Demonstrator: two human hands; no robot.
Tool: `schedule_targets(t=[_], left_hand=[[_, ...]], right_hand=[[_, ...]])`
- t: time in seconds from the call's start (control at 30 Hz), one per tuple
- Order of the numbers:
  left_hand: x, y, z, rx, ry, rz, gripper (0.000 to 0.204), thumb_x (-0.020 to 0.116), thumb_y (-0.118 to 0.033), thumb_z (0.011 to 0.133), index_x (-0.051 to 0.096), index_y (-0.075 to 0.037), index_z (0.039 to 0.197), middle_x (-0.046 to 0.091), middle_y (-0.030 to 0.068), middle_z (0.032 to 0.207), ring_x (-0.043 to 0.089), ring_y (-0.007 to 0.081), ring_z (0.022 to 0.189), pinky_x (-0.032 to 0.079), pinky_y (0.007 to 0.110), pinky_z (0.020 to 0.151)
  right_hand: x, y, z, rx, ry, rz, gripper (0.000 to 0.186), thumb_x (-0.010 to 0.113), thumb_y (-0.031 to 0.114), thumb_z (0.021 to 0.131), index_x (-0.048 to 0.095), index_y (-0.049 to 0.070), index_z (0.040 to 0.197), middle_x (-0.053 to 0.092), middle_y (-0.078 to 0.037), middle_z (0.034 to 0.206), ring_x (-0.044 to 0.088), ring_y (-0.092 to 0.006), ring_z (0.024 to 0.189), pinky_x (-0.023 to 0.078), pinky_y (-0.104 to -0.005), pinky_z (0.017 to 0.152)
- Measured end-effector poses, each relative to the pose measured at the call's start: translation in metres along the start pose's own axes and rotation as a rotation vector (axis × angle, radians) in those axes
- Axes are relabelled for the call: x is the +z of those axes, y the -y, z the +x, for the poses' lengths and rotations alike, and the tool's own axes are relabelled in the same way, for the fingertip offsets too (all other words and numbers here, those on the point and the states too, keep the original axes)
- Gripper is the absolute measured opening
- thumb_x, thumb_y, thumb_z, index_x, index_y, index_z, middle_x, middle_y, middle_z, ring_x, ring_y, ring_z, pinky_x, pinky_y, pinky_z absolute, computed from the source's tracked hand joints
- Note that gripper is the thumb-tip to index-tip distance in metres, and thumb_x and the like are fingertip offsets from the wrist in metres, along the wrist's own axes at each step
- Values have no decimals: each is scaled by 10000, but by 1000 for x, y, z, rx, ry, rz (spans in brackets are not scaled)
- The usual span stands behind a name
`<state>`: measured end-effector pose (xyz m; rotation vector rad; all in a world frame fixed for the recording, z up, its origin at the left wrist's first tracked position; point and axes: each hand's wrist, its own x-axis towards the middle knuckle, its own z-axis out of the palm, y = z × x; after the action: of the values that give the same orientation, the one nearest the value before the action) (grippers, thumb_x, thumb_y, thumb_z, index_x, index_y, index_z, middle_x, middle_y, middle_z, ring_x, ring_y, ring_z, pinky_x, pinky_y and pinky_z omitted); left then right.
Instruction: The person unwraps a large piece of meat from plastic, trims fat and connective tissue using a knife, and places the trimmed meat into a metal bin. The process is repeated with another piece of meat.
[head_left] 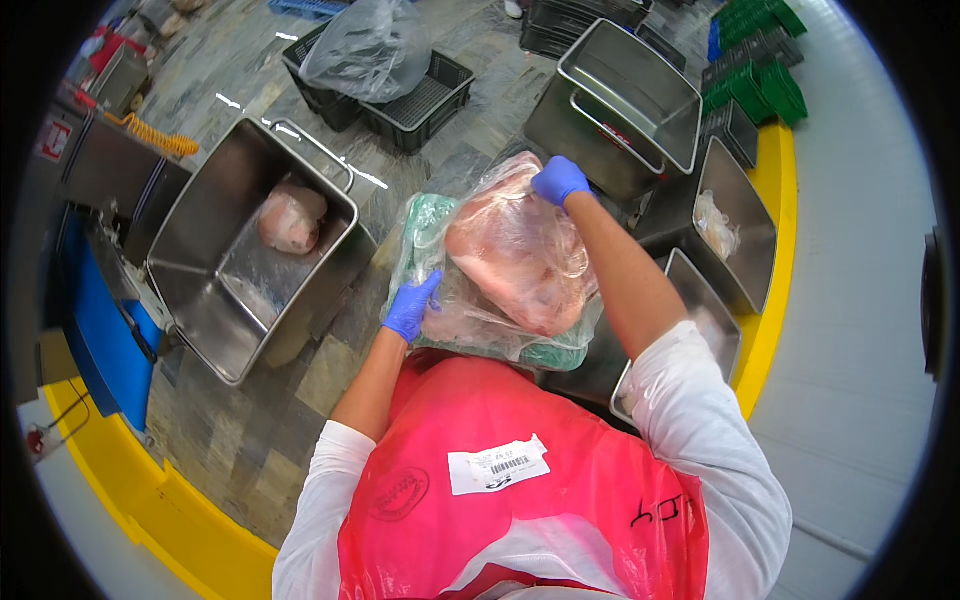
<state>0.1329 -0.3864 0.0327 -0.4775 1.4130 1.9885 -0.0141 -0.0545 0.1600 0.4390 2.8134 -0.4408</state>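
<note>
A large pale pink piece of meat [520, 250], loosely wrapped in clear plastic [465, 308], lies over a green crate [425, 222] in front of me. My right hand [560, 180], in a blue glove, is closed on the plastic at the far right corner of the meat. At the near left side of the crate, my left hand [411, 307], also gloved in blue, grips the plastic along the edge. Its fingertips are partly hidden, and I cannot tell whether they also hold the crate's rim.
A steel tub [220, 200] on the left contains another piece of meat [291, 216]. More steel tubs [620, 100] stand at the right, beside a yellow kerb [775, 230]. Beyond the crate, a clear plastic bag [368, 50] rests on black crates [420, 105]. Green crates [765, 90] are stacked far right.
</note>
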Motion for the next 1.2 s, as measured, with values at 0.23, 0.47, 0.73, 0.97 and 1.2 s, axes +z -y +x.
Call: schedule_targets(t=[0.23,0.47,0.73,0.97,1.2], left_hand=[[4,8,-4,15,8,436,384,744,-379,911,715,-31,1072,655,30,838,563,122,697,480,327,632],[-12,25,14,-32,-83,203,303,710,-320,949,728,-53,1092,681,15,890,612,127,737,504,312,657],[14,9,16,-57,59,-179,355,627,-272,1016,633,-36,1282,687,61,1127,652,152,968,540,314,853],[26,-16,89,-27,245,-579,521,508,-378,1058,495,-34,1449,570,143,1426,557,292,1287,426,441,1128],[60,-33,120,153,497,-275,503,444,-339,1070,482,-22,1460,553,138,1447,544,267,1294,415,415,1130]], right_hand=[[-4,31,43,402,497,983,221,626,129,860,556,127,650,505,-5,578,479,-113,490,369,-303,426],[18,72,76,175,81,1475,113,645,160,871,645,63,813,614,-50,690,606,-173,618,518,-344,591],[46,-97,-66,-202,-220,290,626,711,410,894,580,10,1357,643,-226,1290,640,-331,1153,482,-428,1019],[97,-153,-166,-32,-466,484,732,716,399,917,455,-4,1469,475,-224,1499,481,-386,1358,368,-442,1154],[109,-173,-147,319,-144,1590,721,684,400,954,398,68,1528,484,-127,1493,482,-261,1355,377,-385,1150]])
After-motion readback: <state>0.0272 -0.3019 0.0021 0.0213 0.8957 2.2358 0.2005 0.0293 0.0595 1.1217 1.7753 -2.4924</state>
